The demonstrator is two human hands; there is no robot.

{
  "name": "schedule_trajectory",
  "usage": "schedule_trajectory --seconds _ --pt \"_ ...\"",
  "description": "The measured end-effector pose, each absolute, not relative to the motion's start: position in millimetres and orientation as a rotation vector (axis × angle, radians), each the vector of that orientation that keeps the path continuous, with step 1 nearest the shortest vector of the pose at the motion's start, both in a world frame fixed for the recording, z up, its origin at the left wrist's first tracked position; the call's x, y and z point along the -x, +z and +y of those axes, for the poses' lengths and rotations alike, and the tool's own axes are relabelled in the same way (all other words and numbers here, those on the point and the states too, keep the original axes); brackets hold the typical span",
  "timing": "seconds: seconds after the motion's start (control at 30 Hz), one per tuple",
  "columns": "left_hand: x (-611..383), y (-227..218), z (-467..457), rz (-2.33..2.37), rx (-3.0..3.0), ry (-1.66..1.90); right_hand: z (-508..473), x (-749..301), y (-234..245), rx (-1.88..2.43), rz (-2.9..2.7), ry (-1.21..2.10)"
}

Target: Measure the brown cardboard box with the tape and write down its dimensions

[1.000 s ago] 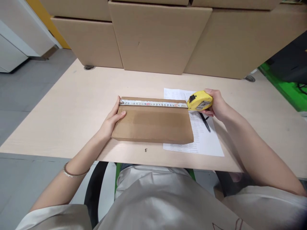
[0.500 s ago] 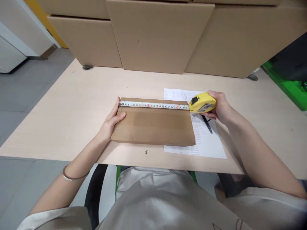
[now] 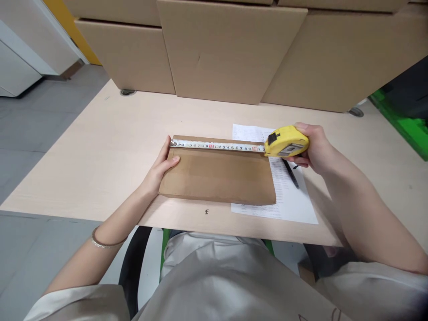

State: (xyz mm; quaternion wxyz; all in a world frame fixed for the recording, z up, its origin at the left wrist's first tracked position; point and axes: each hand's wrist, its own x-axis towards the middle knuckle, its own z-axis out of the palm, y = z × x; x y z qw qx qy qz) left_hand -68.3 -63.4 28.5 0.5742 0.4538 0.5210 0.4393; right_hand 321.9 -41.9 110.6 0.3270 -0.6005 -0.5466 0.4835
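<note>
A flat brown cardboard box lies on the table in front of me. My left hand grips its left end, thumb on top, with a fingertip by the hooked end of the measuring blade. That white blade stretches along the far part of the box's top. My right hand is closed around the yellow tape measure, whose mouth sits just above the box's right edge. Beneath the box and tape measure is a printed sheet of paper, partly covered. A black pen rests on that sheet.
Large cardboard boxes stand along the back of the pale wooden table. A small dark mark shows near the table's front edge. Something green and black is at the far right. A chair's black armrest is below.
The tape measure has shifted slightly right and tilted up a little, covering a bit more of the blade's right end. My whole view has swung slightly; the left hand keeps its hold.
</note>
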Motion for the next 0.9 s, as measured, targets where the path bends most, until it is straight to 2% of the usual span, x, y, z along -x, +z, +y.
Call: schedule_trajectory --seconds 0.2,0.4,0.53,0.9 --pt "70 28 -62 1.199 -1.107 1.047 -33 -253 119 1.336 -1.799 1.183" --pt "67 33 -63 1.189 -1.148 1.081 -24 -169 126 1.195 -2.406 0.775" --pt "66 36 -66 1.217 -1.191 1.083 -24 -135 122 1.101 -2.618 0.475" --pt "67 35 -65 1.190 -1.185 1.041 -60 -211 107 1.333 -2.513 0.132"
